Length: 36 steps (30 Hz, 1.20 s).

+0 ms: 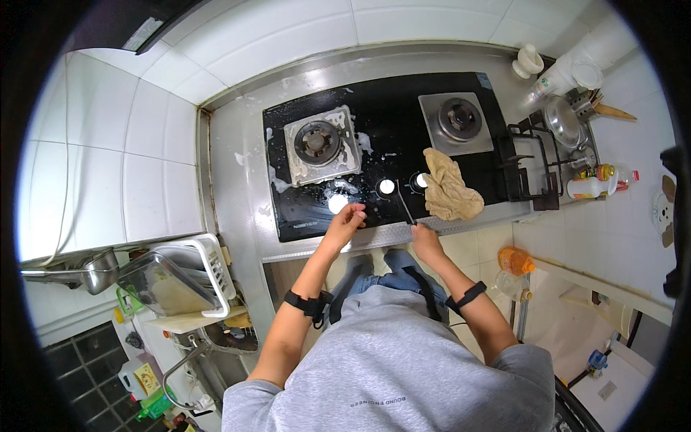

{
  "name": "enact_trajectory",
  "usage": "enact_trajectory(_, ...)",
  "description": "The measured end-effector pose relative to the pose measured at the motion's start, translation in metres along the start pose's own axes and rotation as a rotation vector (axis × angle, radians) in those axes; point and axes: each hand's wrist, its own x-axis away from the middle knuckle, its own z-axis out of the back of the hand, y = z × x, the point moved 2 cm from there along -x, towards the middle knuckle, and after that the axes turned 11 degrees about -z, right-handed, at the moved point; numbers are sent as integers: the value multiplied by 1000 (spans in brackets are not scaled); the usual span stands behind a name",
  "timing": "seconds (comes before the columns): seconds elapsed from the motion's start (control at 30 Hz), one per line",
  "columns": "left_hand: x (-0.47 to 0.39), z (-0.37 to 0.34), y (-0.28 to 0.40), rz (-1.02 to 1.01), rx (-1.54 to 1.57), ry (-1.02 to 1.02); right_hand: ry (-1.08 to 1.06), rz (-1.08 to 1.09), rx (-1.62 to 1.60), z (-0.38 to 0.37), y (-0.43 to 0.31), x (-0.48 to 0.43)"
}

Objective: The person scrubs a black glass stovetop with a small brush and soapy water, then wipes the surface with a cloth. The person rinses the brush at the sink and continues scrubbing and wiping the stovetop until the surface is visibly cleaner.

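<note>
My right hand grips a slim tool with a dark handle and a thin metal shaft or blade. Its tip points away from me, between two bright round control knobs on a black glass gas hob. My left hand hovers over the hob's front edge, fingers half bent and nothing visible in them. A crumpled tan cloth lies at the front right, partly over the right knob. White suds surround the left burner and its metal plate; the right burner has no visible suds.
Black pan supports are stacked right of the hob, beside bottles and a metal pot lid. A white mortar stands in the back corner. At left are a dish rack and a sink faucet.
</note>
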Motion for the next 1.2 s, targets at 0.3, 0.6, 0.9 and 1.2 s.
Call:
enact_trajectory(0.3, -3, 7, -21, 32, 12, -127, 15, -220, -105, -37, -6, 26)
enact_trajectory(0.6, 13, 37, -24, 55, 40, -83, 304, -5, 300, 2, -2, 79)
enact_trajectory(0.9, 7, 36, -34, -77, -60, -181, 265, 113, 21, -51, -44, 23)
enact_trajectory(1.2, 1, 39, -40, -190, -131, -211, -300, -492, -882, -83, -79, 7)
